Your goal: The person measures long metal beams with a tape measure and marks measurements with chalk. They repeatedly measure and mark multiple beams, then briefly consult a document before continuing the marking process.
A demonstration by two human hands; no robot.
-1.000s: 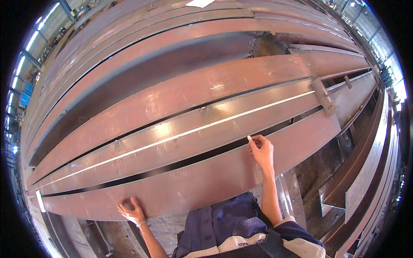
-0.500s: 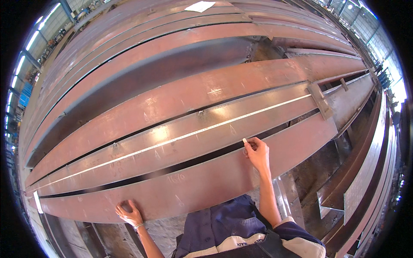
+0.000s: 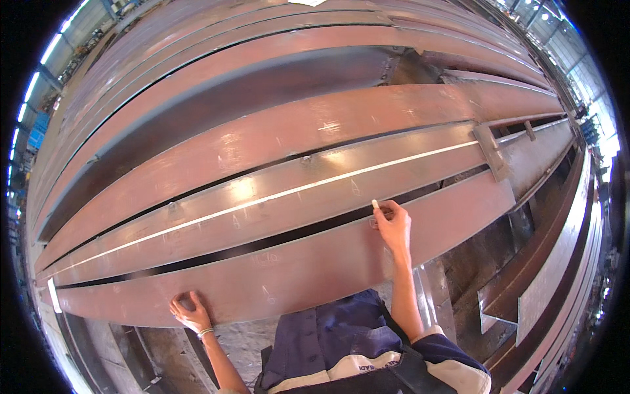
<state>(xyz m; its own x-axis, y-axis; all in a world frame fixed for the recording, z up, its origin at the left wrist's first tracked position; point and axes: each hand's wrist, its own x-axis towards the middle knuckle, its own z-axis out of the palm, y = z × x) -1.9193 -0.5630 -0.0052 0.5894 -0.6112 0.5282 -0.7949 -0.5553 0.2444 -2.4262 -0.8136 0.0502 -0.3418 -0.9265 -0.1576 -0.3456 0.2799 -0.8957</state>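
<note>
My right hand (image 3: 394, 222) pinches a short whitish stick of chalk (image 3: 376, 204) over the far edge of the nearest steel beam (image 3: 328, 269). My left hand (image 3: 189, 311) rests with fingers apart on that beam's near edge, holding nothing. Faint chalk marks show on the beam's reddish-brown face. Along the second steel beam (image 3: 216, 226), just beyond a dark gap, a pale measuring tape (image 3: 295, 188) lies stretched lengthwise. Its right end meets a flat metal piece (image 3: 491, 154) set across the beams.
More reddish steel beams (image 3: 275, 121) lie side by side farther off, with dark gaps between them. Steel sections with flanges (image 3: 512, 299) sit at the right. A white strip (image 3: 54, 295) is at the far left end, and a white sheet (image 3: 307, 2) lies at the top.
The view has shifted slightly, so the beams sit a little differently in it. The chalk looks more upright in my right hand. My left hand stays on the near edge.
</note>
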